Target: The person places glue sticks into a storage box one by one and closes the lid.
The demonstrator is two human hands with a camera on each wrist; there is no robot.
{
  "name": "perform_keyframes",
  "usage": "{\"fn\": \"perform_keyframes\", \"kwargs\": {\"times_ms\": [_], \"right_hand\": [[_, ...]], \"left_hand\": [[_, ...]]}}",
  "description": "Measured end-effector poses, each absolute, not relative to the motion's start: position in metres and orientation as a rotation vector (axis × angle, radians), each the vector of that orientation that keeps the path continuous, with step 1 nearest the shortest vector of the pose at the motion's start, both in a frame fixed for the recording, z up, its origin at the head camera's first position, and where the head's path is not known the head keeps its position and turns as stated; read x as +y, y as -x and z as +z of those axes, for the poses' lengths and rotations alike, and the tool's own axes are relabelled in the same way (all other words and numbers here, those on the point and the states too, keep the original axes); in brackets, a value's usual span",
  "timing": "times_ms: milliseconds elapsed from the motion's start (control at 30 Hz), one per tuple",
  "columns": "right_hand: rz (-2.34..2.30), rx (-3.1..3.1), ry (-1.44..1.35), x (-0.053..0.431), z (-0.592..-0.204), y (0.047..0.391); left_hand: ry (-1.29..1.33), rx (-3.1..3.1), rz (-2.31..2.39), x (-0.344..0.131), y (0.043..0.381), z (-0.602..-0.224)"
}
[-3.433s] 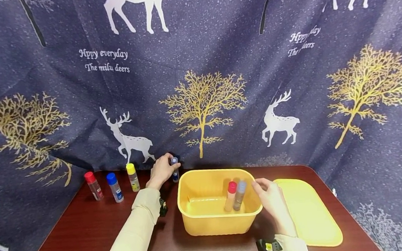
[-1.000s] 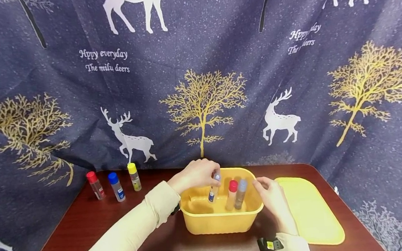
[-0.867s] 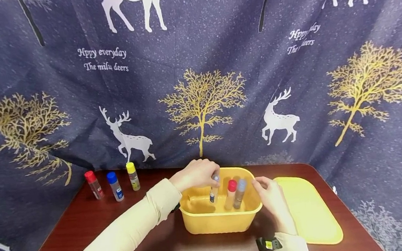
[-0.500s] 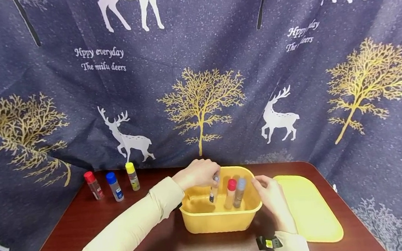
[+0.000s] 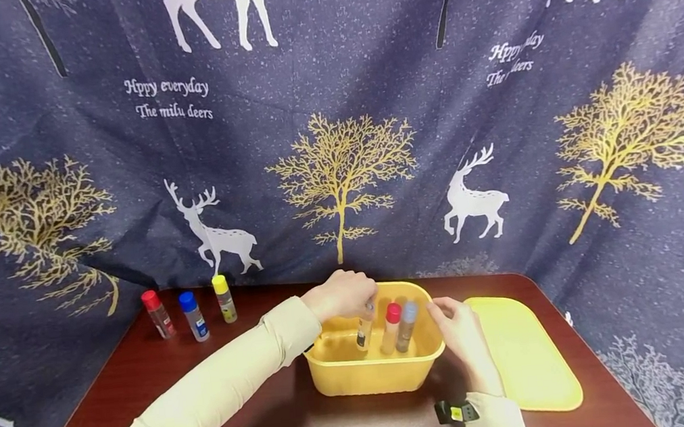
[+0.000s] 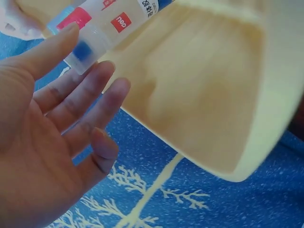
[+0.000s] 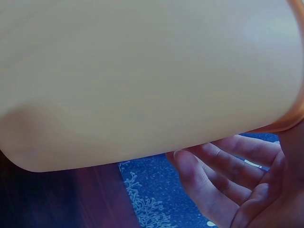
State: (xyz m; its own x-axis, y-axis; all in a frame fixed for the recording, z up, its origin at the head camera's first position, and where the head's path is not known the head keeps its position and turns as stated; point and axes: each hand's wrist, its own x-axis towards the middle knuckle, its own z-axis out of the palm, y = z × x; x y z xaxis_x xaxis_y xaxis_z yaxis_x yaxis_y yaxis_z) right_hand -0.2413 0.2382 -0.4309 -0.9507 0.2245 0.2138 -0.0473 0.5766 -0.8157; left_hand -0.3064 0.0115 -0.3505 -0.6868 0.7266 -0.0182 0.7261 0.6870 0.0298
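Observation:
A glue stick (image 5: 363, 334) with a pale blue cap is inside the yellow bin (image 5: 371, 377), its top pinched between the thumb and fingers of my left hand (image 5: 344, 293). In the left wrist view, the clear end of this glue stick (image 6: 111, 23) shows between thumb and fingertips, with a red deli label. To its right in the bin stand a red-capped glue stick (image 5: 392, 331) and a grey-blue-capped one (image 5: 408, 328), side by side. My right hand (image 5: 461, 332) grips the bin's right rim; the right wrist view shows its fingertips at the bin's edge.
Three more glue sticks stand at the table's back left: red-capped (image 5: 158, 316), blue-capped (image 5: 195, 317) and yellow-capped (image 5: 225, 300). A flat yellow lid (image 5: 528, 353) lies to the right of the bin. A patterned curtain (image 5: 329, 72) hangs behind the table.
My left hand has carried the pale-blue-capped glue stick from the table, left of the bin, rightward into it. In the last second it has barely moved. My right hand has stayed at the rim.

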Motion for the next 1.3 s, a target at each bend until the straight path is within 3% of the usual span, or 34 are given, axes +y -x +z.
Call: {"fn": "perform_keyframes", "kwargs": {"times_ms": [700,1300], "right_hand": [[1.367,-2.494,0.155,0.239,-0.432,0.24],[1.354,-2.503,0.153,0.237,-0.43,0.239]], "left_hand": [[-1.214,2.828,-0.296,0.041,0.316,-0.357],[-1.241,2.828,-0.272,0.043,0.31,-0.36]]}}
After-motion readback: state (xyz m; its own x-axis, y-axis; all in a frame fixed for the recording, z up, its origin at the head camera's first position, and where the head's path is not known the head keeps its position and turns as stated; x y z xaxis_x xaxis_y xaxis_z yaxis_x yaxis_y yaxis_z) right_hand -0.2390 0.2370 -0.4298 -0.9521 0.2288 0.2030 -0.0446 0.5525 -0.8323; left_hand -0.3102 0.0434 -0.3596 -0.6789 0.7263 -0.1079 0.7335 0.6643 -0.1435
